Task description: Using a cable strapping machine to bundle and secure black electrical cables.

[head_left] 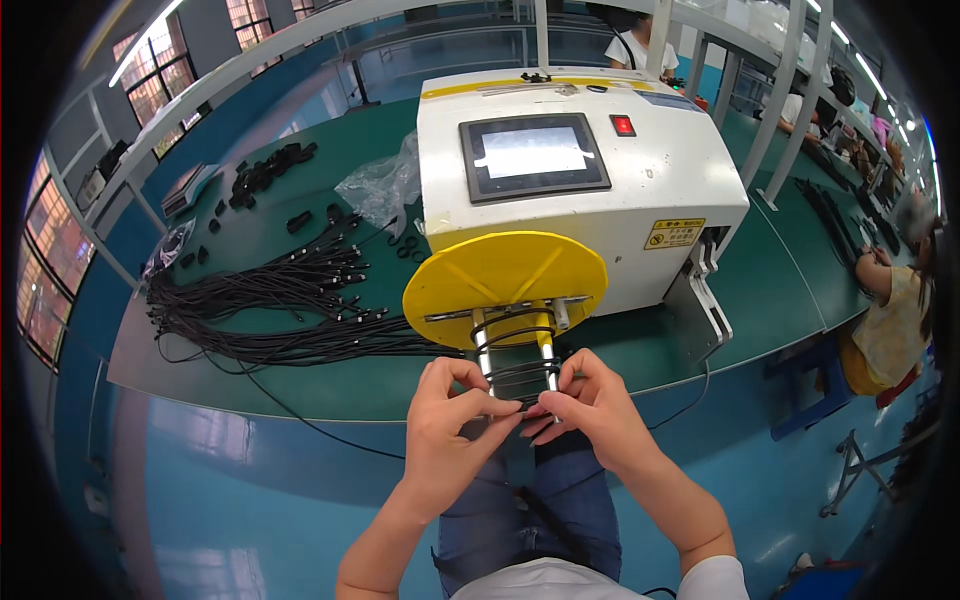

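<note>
A white winding machine [590,160] with a small screen and a red switch stands in front of me. From its yellow disc [500,270] two metal pegs [548,355] stick out toward me, with black cable [518,372] looped around them. At the left peg's end my left hand [450,425] pinches the cable between thumb and fingers. My right hand [590,405] is at the right peg's end, thumb and fingers closed near the same cable. Exactly what lies between the right fingers is partly hidden. A loose cable strand runs from the left toward my left hand.
A large bundle of black cables [260,310] lies on the green table [375,150] to the left. Behind it are small black parts [268,170] and a clear plastic bag [385,185]. A metal bracket [700,310] juts from the machine's right side. Other people sit at the far right.
</note>
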Motion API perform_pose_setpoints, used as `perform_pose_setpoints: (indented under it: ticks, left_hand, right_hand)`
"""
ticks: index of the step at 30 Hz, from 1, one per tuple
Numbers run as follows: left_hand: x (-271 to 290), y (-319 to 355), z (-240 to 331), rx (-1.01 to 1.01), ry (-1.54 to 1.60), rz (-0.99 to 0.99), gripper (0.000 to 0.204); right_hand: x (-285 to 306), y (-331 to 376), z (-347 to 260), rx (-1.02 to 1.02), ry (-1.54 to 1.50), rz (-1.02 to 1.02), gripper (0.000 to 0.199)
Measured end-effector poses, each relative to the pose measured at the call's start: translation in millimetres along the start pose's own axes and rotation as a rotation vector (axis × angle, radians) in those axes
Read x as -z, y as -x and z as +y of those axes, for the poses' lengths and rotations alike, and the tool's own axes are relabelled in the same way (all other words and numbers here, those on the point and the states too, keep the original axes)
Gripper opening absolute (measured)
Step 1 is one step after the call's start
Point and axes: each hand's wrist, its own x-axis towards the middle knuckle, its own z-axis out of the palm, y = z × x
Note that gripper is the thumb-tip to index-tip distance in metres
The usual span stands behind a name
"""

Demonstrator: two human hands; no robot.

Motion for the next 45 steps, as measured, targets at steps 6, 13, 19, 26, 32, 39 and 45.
perform_pose_setpoints:
  ticks: [6, 13, 19, 26, 32, 39, 45]
  left_hand:
    - [5.5, 5.1, -12.8, -0.010, 0.121, -0.035, 0.041]
    - [12.3, 1.0, 20.9, -0.165, -0.414, -0.048, 0.088]
    - [-5.7, 2.3, 19.7, -0.160, -0.511, 0.010, 0.080]
    - [-7.0, 34.2, -15.5, 0.307, 0.468, 0.139, 0.029]
    - [-15.7, 35.1, -20.0, 0.397, 0.756, 0.155, 0.021]
    - [-18.2, 28.7, -28.2, 0.325, 0.899, 0.141, 0.034]
    - [16.6, 18.5, 41.8, 0.165, 0.010, -0.049, 0.071]
  right_hand:
    - [0.0, -1.3, -2.3, -0.046, -0.021, -0.019, 0.022]
    - [0.4, -0.3, -3.6, -0.080, -0.131, -0.018, 0.025]
    - [0.1, 3.7, -0.3, -0.099, -0.208, -0.019, 0.023]
    - [0.2, 1.2, 2.3, -0.149, -0.380, -0.033, 0.022]
    - [-0.1, 3.9, 5.0, -0.186, -0.412, -0.007, 0.023]
    - [-0.7, 4.3, -2.0, -0.236, -0.328, 0.039, 0.029]
    - [0.8, 6.9, 1.3, -0.219, -0.338, 0.069, 0.030]
